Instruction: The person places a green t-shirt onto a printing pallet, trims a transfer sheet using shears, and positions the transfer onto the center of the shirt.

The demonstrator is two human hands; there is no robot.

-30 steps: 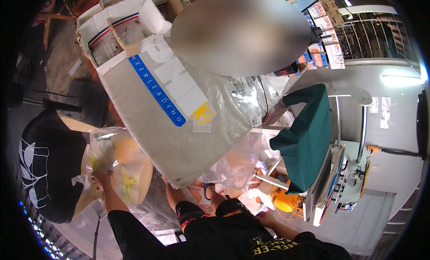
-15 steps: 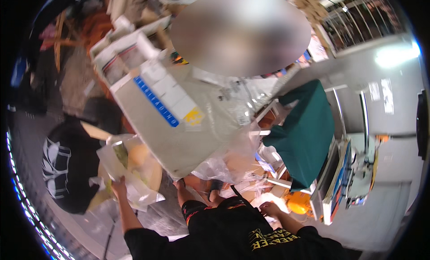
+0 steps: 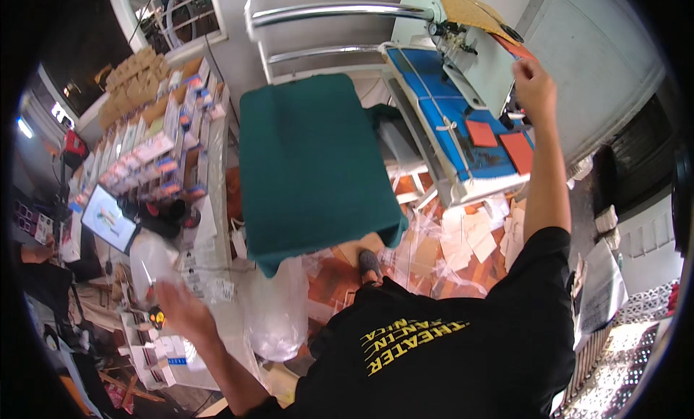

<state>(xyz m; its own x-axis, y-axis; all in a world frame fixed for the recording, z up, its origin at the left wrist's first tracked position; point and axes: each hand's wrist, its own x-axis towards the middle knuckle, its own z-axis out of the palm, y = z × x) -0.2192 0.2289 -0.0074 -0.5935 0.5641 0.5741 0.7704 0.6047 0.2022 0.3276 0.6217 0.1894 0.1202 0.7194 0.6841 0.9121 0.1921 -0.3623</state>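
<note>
Overlapping translucent film (image 3: 149,258), the left hand (image 3: 184,308) blurs, grip unclear; right hand (image 3: 536,90) curls closed.

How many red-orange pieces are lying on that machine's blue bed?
2 in view on the blue bed: the smaller piece on the left, the larger piece to its right, beside the right forearm. More could be hidden behind that forearm.

Cloth (image 3: 314,166) was dk. green; shirt (image 3: 477,376) blk. w/ yellow lettering (image 3: 416,336); press bed (image 3: 419,66) blue w/ 2 red-orange patches (image 3: 481,134); blurred plastic (image 3: 150,261) prob. whitish/clear; floor (image 3: 466,283) reddish-brn.
</note>
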